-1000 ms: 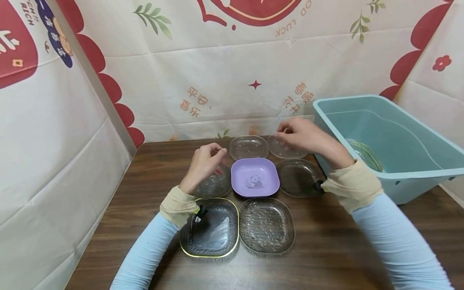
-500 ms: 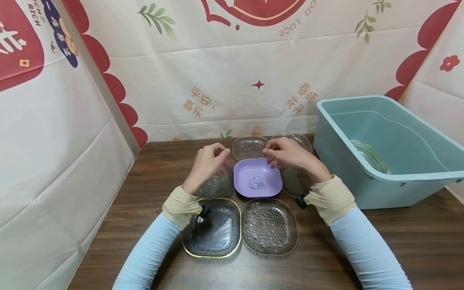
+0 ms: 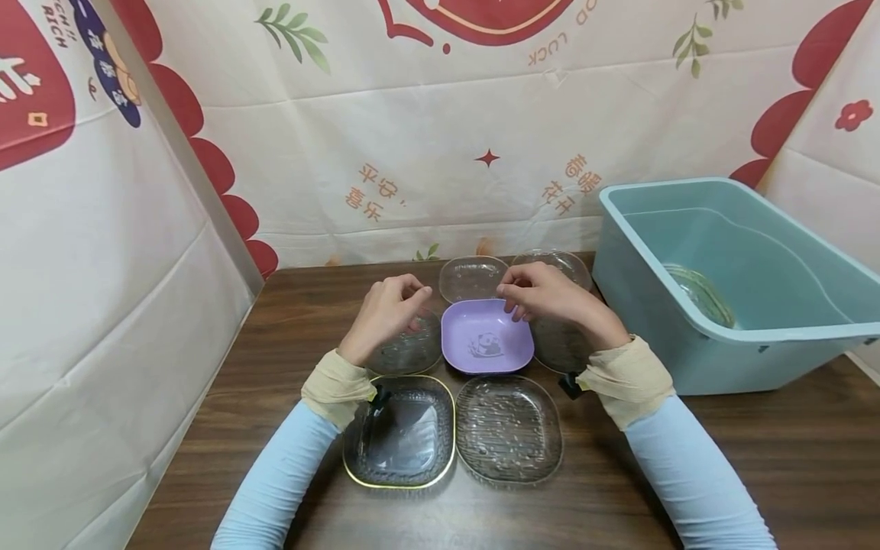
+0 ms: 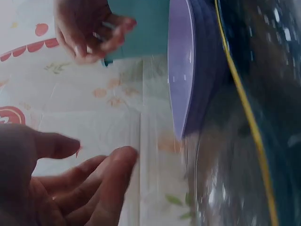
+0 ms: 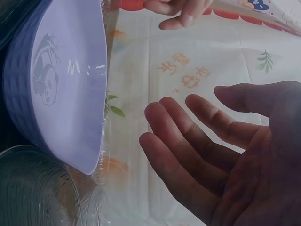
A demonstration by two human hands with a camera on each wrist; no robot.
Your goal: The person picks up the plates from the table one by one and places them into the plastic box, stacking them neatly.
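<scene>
A square purple dish (image 3: 484, 347) with a panda print sits amid several clear plates. My left hand (image 3: 383, 317) hovers above a clear plate (image 3: 412, 350) to the dish's left, its fingers loosely bent and holding nothing. Over the far right corner of the purple dish, my right hand (image 3: 550, 296) hangs relaxed and apart from it. In the right wrist view, the right fingers (image 5: 169, 150) curve with nothing between them. A gold-rimmed clear plate (image 3: 402, 435) and a ribbed clear plate (image 3: 509, 431) lie in front. Another clear plate (image 3: 558, 347) is partly hidden below the right forearm.
Two clear plates lie at the back, one left (image 3: 473, 279) and one right (image 3: 567, 263), close to the printed cloth (image 3: 412, 137). A teal tub (image 3: 663, 344) stands at the right, with greenish clear plates (image 3: 703, 296) inside it.
My right hand has moved left and nearer from the back right plate to above the purple dish, then stayed there. My left hand has hardly moved.
</scene>
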